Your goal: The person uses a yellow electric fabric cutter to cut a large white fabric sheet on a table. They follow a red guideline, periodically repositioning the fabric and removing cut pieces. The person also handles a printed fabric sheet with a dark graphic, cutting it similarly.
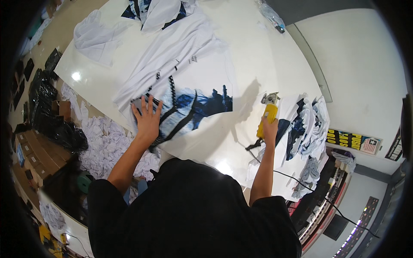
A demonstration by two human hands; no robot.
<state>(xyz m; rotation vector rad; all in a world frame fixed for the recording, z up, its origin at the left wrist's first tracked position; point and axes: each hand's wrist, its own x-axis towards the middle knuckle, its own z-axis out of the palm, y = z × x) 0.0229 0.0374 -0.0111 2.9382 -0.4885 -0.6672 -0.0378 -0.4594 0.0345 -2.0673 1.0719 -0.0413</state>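
My left hand (147, 118) lies with its fingers spread on a piece of fabric (206, 103) printed in white, pale blue, navy and black, part of which is folded back as a white, creased layer (180, 47). My right hand (269, 129) grips a yellow electric cutter (269, 115) with a metal head and a black cord. The cutter is on the white table (258, 56), to the right of the fabric and apart from it.
Stacks of white-and-navy pieces (303, 124) line the table's right edge. More fabric (150, 13) and a clear plastic bundle (271, 15) lie at the far side. Left below the table are heaped white cloths (103, 144), black bags (51, 116) and cardboard boxes (36, 152).
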